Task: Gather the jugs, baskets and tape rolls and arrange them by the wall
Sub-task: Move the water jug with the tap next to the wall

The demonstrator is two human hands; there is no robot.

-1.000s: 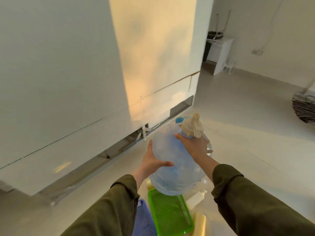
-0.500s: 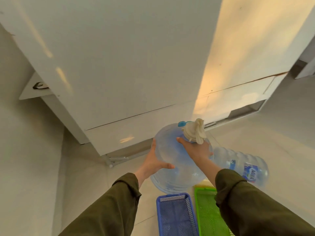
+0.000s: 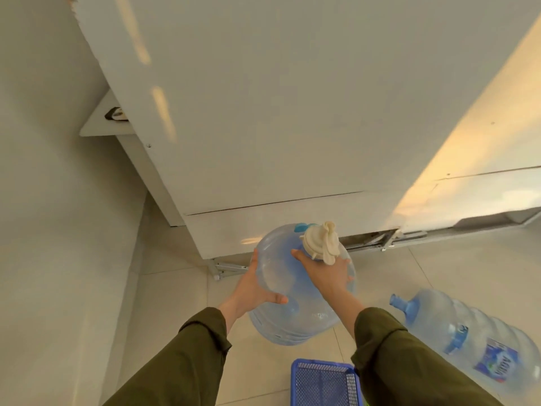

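I hold a large clear blue water jug (image 3: pixel 292 312) with a cream cap above the floor, close to the base of a white panel. My left hand (image 3: pixel 254 288) grips its left side. My right hand (image 3: pixel 325 273) clasps its shoulder just below the cap. A second blue jug (image 3: pixel 468 338) with a printed label lies on its side on the floor at the right. A blue mesh basket (image 3: pixel 322 382) sits on the floor near the bottom edge, between my sleeves.
A tall white panel (image 3: pixel 292 112) on metal feet leans across the view ahead. A plain wall (image 3: pixel 52 200) runs along the left, leaving a narrow strip of tiled floor (image 3: pixel 175 303) between them. A sliver of green shows beside the basket.
My view has swung left and down, and the held jug has moved left along the panel's base. The lying jug and blue basket came into view; the green basket has almost left it.
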